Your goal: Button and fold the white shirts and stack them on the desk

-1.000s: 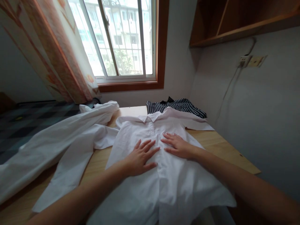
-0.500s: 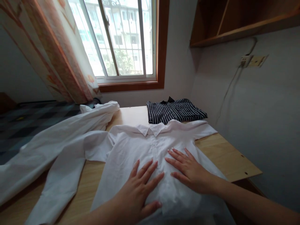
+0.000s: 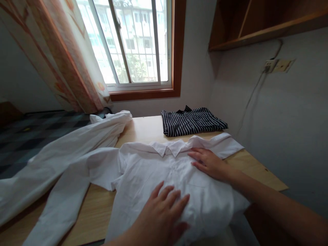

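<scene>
A white button-up shirt [image 3: 143, 174] lies front side up on the wooden table, collar pointing away from me and sleeves out to both sides. Its lower part hangs toward me past the near edge. Over the lower front is my left hand [image 3: 166, 212], fingers spread and a little bent; whether it presses on the cloth I cannot tell. My right hand [image 3: 211, 164] rests on the upper chest, right of the collar, palm down with fingers stretched out. Neither hand grips anything.
Behind the shirt lies a folded black-and-white striped garment [image 3: 193, 121]. Another white garment [image 3: 69, 143] stretches along the left side of the table [image 3: 146, 128]. A bed with a dark checked cover [image 3: 15, 136] stands at left. Above right hangs a wooden shelf [image 3: 269, 32].
My right hand has slid up and right, from the middle of the shirt toward the shoulder. My left hand has shifted slightly right and toward me. The shirt has moved a little toward me.
</scene>
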{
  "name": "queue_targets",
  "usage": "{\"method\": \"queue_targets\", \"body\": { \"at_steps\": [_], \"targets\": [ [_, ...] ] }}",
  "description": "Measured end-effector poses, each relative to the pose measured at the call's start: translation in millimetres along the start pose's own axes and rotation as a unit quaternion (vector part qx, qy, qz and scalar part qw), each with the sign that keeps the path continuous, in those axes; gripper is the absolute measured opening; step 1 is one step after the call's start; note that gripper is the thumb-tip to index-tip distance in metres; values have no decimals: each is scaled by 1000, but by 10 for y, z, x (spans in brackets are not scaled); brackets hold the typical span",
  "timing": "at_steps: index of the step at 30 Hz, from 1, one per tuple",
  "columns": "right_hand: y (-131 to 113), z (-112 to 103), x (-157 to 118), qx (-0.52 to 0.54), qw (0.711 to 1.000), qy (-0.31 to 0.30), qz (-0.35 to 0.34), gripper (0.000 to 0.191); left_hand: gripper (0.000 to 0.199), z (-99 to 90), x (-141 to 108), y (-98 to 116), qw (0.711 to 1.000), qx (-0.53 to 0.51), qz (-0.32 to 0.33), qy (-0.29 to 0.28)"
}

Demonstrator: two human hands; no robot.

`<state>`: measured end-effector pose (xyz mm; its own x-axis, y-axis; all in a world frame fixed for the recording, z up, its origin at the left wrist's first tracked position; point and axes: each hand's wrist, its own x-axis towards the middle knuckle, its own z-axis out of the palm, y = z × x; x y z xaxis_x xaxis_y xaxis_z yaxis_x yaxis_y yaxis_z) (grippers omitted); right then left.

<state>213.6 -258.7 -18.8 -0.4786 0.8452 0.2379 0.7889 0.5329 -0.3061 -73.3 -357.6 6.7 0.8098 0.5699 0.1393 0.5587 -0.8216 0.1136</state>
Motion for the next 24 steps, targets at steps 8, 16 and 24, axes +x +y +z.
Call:
{"method": "queue_targets", "body": {
  "at_steps": [8, 16, 24],
  "targets": [
    [17, 151, -122, -37, 997, -52, 46, 57, 37, -472, 772, -1281, 960, 142, -209, 123],
    [-81, 21, -151, -37, 997, -54, 34, 55, 44, -130, 722, -1780, 956, 81, -271, 84],
    [-213, -466, 344, -88, 993, 58, 54, 28, 47, -250, 678, -1717, 929, 130, -342, 56]
  ]
}}
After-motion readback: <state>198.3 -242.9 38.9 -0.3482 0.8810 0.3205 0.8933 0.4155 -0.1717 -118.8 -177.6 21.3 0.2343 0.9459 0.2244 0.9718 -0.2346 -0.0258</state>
